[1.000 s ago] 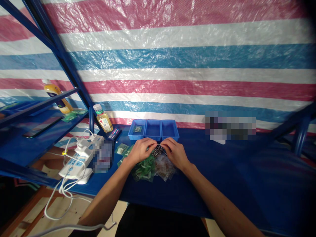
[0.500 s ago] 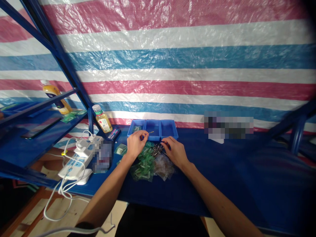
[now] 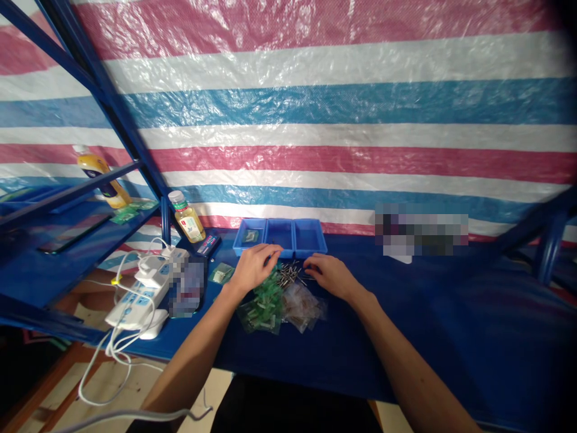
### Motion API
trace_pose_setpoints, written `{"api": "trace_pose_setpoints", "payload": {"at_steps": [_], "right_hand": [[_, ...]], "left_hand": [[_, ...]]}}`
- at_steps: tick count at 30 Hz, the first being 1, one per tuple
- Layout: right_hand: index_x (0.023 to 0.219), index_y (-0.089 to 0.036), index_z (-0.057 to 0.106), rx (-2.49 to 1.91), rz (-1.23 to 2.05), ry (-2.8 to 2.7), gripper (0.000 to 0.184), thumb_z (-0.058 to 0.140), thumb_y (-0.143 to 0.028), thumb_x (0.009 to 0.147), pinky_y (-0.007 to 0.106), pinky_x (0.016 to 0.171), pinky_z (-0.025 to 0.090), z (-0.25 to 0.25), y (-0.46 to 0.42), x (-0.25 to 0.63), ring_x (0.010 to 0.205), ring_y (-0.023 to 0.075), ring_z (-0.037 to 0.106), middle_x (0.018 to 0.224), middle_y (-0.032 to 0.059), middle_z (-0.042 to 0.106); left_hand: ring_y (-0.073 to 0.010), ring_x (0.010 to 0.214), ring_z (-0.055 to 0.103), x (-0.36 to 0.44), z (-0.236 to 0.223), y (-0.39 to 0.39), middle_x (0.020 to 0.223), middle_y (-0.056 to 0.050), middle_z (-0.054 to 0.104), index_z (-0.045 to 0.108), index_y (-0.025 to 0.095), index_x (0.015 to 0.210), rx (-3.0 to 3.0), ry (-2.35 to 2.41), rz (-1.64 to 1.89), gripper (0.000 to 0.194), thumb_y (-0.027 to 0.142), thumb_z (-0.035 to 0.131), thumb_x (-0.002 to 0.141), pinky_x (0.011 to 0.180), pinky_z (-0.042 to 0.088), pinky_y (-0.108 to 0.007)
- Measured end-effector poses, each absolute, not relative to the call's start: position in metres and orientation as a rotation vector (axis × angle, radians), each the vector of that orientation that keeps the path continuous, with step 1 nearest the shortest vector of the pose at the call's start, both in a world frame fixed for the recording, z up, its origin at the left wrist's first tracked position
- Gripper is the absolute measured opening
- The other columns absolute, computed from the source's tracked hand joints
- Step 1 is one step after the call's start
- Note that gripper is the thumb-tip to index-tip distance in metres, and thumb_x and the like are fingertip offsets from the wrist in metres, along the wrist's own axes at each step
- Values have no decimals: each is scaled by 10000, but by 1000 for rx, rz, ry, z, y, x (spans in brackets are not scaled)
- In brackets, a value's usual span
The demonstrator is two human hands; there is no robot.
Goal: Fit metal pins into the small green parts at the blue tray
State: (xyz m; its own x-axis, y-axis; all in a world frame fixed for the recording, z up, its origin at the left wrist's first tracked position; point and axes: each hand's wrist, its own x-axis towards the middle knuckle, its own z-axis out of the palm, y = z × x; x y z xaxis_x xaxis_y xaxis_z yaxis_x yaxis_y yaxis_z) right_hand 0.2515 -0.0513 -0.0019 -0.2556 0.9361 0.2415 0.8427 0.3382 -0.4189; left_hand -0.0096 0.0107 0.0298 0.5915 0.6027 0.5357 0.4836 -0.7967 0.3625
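Our left hand [image 3: 253, 269] is curled, holding nothing we can tell; our right hand [image 3: 327, 276] lies open and empty. The loose metal pins [image 3: 288, 274] sit between them on the counter [image 3: 406, 319], fingertips low and close, well placed for pinching small pieces, just far of the green packets [image 3: 262, 308] and near the blue tray [image 3: 280, 237].

A blurred patch [image 3: 188, 287] beside the power strip [image 3: 146, 294] and another blurred patch [image 3: 421, 231] near the far edge of the desk [image 3: 451, 319] cannot be made out. The small metal pieces [image 3: 288, 275] are too small to be identified, the contents of the clear bag [image 3: 302, 307] are unclear, and anything held by the left hand [image 3: 255, 269] or right hand [image 3: 329, 275] is hidden.
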Motion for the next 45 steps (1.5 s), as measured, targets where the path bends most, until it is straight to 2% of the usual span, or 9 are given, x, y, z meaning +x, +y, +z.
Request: {"api": "trace_pose_setpoints", "payload": {"at_steps": [5, 9, 15, 20, 30, 36, 40, 45], "right_hand": [[931, -244, 733, -1571, 420, -2227, 33, 714, -265, 914, 273, 743, 414, -4, -50, 263, 816, 180, 644, 896, 17, 721], [943, -234, 715, -1588, 510, -2203, 82, 738, -285, 883, 272, 720, 412, -5, -50, 268, 797, 175, 634, 882, 11, 717], [891, -223, 705, -1628, 610, -2182, 37, 730, -237, 869, 265, 690, 391, -8, -49, 267, 770, 165, 635, 850, 2, 727], [869, -217, 695, -1615, 661, -2140, 21, 714, -210, 871, 251, 669, 389, -12, -47, 267, 746, 160, 638, 806, -10, 721], [882, -204, 714, -1600, 569, -2154, 71, 701, -140, 856, 259, 679, 389, -11, -51, 258, 789, 177, 647, 869, 19, 740], [865, -202, 732, -1562, 588, -2137, 85, 675, -140, 872, 265, 732, 433, 0, -53, 258, 803, 184, 666, 856, 21, 749], [885, -201, 738, -1459, 540, -2116, 133, 622, -140, 907, 272, 719, 450, 16, -58, 255, 783, 184, 661, 860, 28, 740], [973, -226, 749, -1287, 388, -2112, 198, 555, -194, 993, 302, 806, 484, 22, -61, 242, 856, 192, 666, 954, 47, 718]], "left_hand": [[-159, 741, 680, -13, 18, 14, 924, -36, 772, 742, 210, 1151, 2570, 976, 930, 302, 358, 493, 1065, 765, 516, -275], [-154, 729, 666, -14, 16, 18, 901, -34, 764, 744, 207, 1158, 2550, 1001, 961, 323, 377, 484, 1069, 767, 507, -271], [-143, 719, 656, -16, 18, 11, 928, -49, 765, 746, 198, 1160, 2532, 999, 1004, 337, 390, 485, 1068, 755, 503, -263], [-147, 709, 653, -10, 16, 7, 870, -47, 753, 750, 196, 1147, 2545, 955, 966, 331, 382, 489, 1065, 742, 512, -262], [-126, 678, 655, -12, 19, 2, 939, -61, 782, 759, 182, 1135, 2482, 928, 1120, 305, 355, 524, 1048, 730, 544, -250], [-126, 680, 653, -13, 15, 4, 980, -68, 789, 761, 181, 1137, 2490, 940, 1111, 306, 352, 522, 1050, 732, 537, -253], [-119, 657, 635, -12, 13, 5, 964, -58, 782, 755, 191, 1145, 2502, 922, 1050, 298, 358, 529, 1047, 698, 528, -244], [-131, 685, 645, -7, 17, 2, 960, -52, 773, 763, 213, 1126, 2561, 883, 949, 282, 384, 560, 1031, 712, 532, -254]]}}
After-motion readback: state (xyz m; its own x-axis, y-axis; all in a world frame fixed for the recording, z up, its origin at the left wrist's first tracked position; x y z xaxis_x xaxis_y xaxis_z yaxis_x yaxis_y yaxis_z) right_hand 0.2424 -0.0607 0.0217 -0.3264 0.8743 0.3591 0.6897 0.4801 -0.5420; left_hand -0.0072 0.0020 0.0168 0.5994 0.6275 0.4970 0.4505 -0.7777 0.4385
